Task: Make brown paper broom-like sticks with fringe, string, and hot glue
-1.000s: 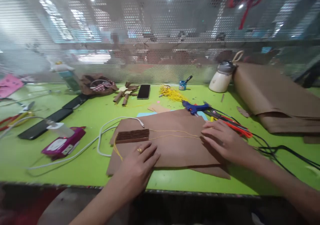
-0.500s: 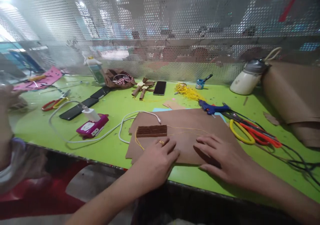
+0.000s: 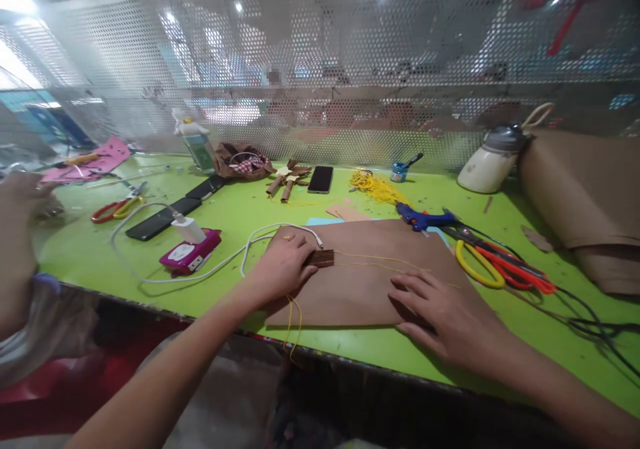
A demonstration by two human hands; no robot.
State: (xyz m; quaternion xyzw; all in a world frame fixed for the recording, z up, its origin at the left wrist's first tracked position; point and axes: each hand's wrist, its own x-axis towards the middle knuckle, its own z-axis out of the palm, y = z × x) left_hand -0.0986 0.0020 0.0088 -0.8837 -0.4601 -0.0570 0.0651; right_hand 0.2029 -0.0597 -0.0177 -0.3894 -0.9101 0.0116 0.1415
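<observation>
A brown paper sheet point(image 3: 370, 282) lies flat on the green table point(image 3: 240, 219) near its front edge. My left hand point(image 3: 283, 262) covers most of a small ribbed brown strip point(image 3: 325, 258) on the sheet, fingers curled over it. Yellow string point(image 3: 380, 260) runs from the strip across the sheet, and a loop point(image 3: 293, 319) hangs over the table's front edge. My right hand point(image 3: 445, 312) rests flat on the sheet's right part, fingers spread, holding nothing.
Right of the sheet lie a blue glue gun point(image 3: 425, 219), yellow and red scissors point(image 3: 495, 262) and black cables point(image 3: 595, 322). A white cable point(image 3: 225, 259), pink device point(image 3: 190, 254), phones point(image 3: 320, 178) and brown paper roll point(image 3: 585, 189) surround it. Another person's hand point(image 3: 20, 199) is at far left.
My left hand moved up from the sheet's front edge onto the ribbed strip. The yellow string's loop now hangs over the table edge. My right hand stayed on the sheet.
</observation>
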